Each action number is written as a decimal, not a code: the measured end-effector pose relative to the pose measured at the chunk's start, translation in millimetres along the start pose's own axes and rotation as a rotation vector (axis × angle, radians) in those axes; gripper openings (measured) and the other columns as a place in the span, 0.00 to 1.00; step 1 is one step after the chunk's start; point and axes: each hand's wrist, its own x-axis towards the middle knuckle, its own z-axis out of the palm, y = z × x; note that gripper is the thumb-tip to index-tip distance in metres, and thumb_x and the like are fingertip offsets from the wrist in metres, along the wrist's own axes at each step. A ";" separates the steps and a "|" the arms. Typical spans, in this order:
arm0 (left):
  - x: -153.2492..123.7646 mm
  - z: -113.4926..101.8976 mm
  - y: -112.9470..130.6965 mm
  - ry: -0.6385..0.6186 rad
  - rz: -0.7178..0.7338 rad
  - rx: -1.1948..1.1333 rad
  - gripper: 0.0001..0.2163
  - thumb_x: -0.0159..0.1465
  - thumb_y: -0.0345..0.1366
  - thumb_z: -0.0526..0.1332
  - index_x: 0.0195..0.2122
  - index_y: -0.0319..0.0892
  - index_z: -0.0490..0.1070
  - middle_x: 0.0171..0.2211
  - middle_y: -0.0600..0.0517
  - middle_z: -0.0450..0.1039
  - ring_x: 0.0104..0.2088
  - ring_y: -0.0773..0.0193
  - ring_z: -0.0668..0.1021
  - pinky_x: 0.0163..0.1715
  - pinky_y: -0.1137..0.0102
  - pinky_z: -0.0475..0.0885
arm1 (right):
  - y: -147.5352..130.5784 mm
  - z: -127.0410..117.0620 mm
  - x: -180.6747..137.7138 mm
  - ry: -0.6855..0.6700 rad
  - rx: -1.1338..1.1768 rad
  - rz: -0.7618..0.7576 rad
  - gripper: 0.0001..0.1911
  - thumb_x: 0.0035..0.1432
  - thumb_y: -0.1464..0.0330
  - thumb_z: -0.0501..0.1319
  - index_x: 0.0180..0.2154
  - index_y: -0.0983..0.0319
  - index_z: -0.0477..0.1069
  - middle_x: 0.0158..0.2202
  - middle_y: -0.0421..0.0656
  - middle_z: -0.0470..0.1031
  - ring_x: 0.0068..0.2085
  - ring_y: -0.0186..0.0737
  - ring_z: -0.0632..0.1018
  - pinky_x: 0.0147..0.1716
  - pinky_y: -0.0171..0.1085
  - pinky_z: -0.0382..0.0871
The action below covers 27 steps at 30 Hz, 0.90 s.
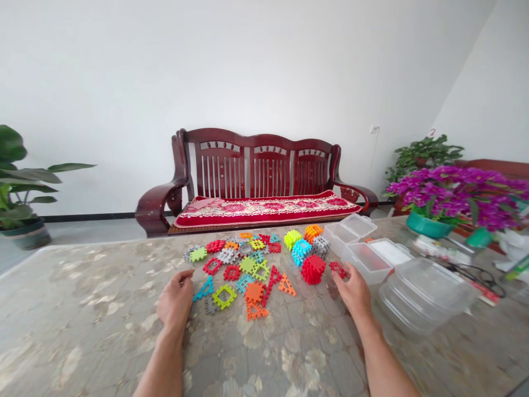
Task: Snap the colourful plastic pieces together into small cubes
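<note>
My right hand [353,292] grips a red interlocking plastic piece [338,269] between thumb and fingers, just right of a red stack [313,269] of such pieces. My left hand [177,298] rests on the table with its fingers curled in, and no piece shows in it. Beside it lies a blue triangular piece [204,289]. Loose notched pieces in several colours spread between my hands, among them a lime ring [224,296] and an orange square [254,292]. Sorted stacks stand toward the right: yellow-green [292,239], orange [313,232], light blue [301,251] and grey [320,247].
Clear plastic boxes [366,263] and stacked clear lids [427,295] occupy the table's right side. Behind them are a purple flower pot [432,223], black cables [475,275] and papers. A wooden bench [256,176] stands beyond the table [82,309].
</note>
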 end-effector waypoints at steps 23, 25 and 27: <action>1.0 0.5 -0.9 0.013 0.009 0.012 0.19 0.58 0.41 0.52 0.48 0.50 0.75 0.40 0.48 0.79 0.38 0.50 0.78 0.31 0.64 0.70 | -71.7 -13.1 -6.2 0.090 0.002 -0.421 0.26 0.54 0.57 0.60 0.53 0.62 0.67 0.42 0.49 0.76 0.44 0.48 0.75 0.47 0.48 0.68; 0.6 -0.1 0.1 0.009 0.008 0.013 0.19 0.59 0.41 0.51 0.48 0.50 0.75 0.41 0.48 0.79 0.39 0.50 0.78 0.32 0.63 0.70 | -70.3 -13.9 -6.6 0.104 -0.004 -0.424 0.26 0.55 0.56 0.60 0.52 0.62 0.68 0.42 0.49 0.76 0.44 0.49 0.74 0.46 0.48 0.68; -0.6 -1.1 1.9 0.006 0.008 0.013 0.19 0.59 0.41 0.51 0.48 0.50 0.75 0.41 0.48 0.79 0.39 0.50 0.78 0.32 0.63 0.70 | -69.9 -15.1 -8.4 0.154 0.019 -0.445 0.24 0.56 0.56 0.59 0.51 0.62 0.69 0.43 0.50 0.76 0.45 0.49 0.74 0.47 0.49 0.67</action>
